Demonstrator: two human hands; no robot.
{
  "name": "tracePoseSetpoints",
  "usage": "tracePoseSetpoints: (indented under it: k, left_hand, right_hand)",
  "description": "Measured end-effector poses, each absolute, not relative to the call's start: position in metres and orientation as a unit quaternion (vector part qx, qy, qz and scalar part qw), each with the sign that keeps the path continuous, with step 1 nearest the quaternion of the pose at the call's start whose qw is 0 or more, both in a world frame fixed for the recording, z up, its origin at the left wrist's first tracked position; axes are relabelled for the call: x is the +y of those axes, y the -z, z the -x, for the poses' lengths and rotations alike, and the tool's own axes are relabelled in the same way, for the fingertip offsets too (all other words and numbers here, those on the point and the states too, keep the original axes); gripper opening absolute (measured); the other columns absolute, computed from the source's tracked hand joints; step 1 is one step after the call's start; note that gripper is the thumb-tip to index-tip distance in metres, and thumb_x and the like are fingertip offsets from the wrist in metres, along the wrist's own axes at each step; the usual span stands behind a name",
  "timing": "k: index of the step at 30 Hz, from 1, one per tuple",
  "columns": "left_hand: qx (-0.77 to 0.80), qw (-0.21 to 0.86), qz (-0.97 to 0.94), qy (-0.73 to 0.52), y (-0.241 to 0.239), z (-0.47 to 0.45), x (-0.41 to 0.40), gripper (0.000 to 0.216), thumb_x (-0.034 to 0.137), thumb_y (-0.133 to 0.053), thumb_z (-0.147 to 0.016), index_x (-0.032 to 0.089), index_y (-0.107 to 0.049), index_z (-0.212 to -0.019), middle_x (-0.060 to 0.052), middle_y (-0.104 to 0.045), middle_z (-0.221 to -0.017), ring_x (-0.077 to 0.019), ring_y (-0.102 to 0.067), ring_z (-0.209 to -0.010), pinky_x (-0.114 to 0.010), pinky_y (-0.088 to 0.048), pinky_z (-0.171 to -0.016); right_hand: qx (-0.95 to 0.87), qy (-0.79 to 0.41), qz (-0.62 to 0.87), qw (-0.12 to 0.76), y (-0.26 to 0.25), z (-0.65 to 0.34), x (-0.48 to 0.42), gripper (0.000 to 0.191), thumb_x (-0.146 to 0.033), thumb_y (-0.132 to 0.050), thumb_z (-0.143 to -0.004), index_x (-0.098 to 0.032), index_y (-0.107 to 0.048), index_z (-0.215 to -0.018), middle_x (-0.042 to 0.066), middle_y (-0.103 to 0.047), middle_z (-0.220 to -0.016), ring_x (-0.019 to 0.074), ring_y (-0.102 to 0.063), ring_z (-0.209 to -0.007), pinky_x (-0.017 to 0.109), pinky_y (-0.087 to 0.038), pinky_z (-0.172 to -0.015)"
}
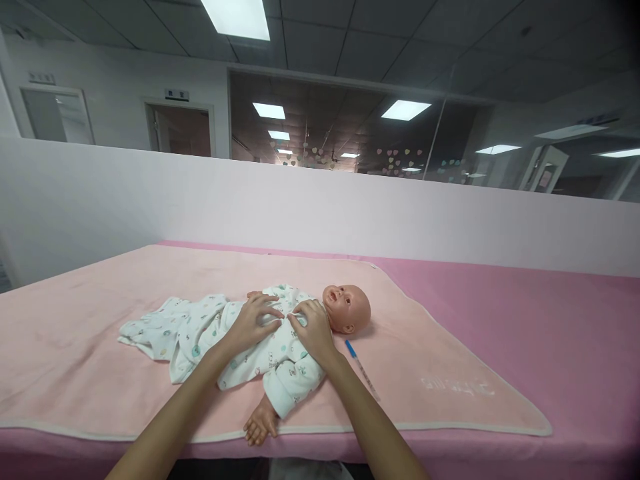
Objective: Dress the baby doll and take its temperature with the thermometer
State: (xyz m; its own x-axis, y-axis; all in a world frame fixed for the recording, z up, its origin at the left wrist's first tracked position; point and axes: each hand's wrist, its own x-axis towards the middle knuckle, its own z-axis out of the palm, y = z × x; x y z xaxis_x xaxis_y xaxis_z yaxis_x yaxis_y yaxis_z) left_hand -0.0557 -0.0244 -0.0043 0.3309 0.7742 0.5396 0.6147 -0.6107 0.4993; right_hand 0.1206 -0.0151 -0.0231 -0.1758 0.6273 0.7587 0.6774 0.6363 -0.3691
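So the doll is lying on its back on a fleecy peach blanket, with a smooth, bald, slightly shiny head that looks like hard plastic. Its clothes are soft white fabric dotted with little green prints, pretty rumpled around the legs.

Both hands are over the doll's chest, fingers half curled, thumbs close to fingertips. The left hand and right hand nearly meet there, touching the cloth; can't tell if either is actually pinching it.

Just beside the doll's head on the near side there's a skinny stick, straight, blue at one end. The doll's near arm reaches out to the blanket's pale trim. Under all that, the bench has a plain pink cover, and a flat white wall runs behind the doll.
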Motion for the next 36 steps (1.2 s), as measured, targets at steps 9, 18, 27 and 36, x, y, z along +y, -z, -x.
tracePoseSetpoints:
  k: [9,18,27,36]
  left_hand:
    - [0.442,0.188,-0.799,-0.363,0.004,0.095,-0.046,0.033,0.037,-0.061,-0.068,0.026,-0.061,-0.099,-0.003,-0.056,-0.114,-0.0216,-0.048,-0.108,-0.033,-0.037,-0.094]
    - [0.449,0.134,-0.797,-0.382,0.009,0.094,-0.05,0.03,0.021,-0.05,-0.071,0.023,-0.06,-0.1,-0.003,-0.06,-0.105,-0.0199,-0.053,-0.097,-0.03,-0.042,-0.085]
    - [0.472,0.098,-0.786,-0.386,0.013,0.093,-0.048,0.025,0.021,-0.045,-0.072,0.021,-0.062,-0.091,-0.003,-0.063,-0.093,-0.0179,-0.056,-0.086,-0.027,-0.044,-0.076]
    - [0.46,0.049,-0.813,-0.354,0.01,0.089,-0.05,0.021,0.023,-0.044,-0.072,0.02,-0.06,-0.085,-0.003,-0.061,-0.091,-0.0191,-0.054,-0.087,-0.029,-0.041,-0.077]
  right_hand:
    - [-0.839,0.074,0.337,0.422,0.008,-0.09,-0.035,0.018,-0.02,-0.058,-0.069,-0.022,-0.057,-0.087,0.004,-0.057,-0.098,0.0198,-0.047,-0.097,0.041,-0.024,-0.096]
    - [-0.855,-0.028,0.34,0.39,0.012,-0.071,-0.02,0.005,-0.018,-0.056,-0.072,-0.02,-0.052,-0.071,-0.002,-0.059,-0.078,0.0142,-0.051,-0.082,0.031,-0.032,-0.086]
    - [-0.841,-0.025,0.36,0.403,0.012,-0.069,-0.022,0.003,-0.02,-0.05,-0.08,-0.02,-0.05,-0.077,-0.001,-0.059,-0.079,0.014,-0.051,-0.08,0.029,-0.032,-0.082]
    - [-0.848,0.006,0.354,0.393,0.013,-0.068,-0.022,0.004,-0.016,-0.051,-0.075,-0.019,-0.051,-0.074,-0.001,-0.059,-0.077,0.014,-0.05,-0.078,0.029,-0.031,-0.082]
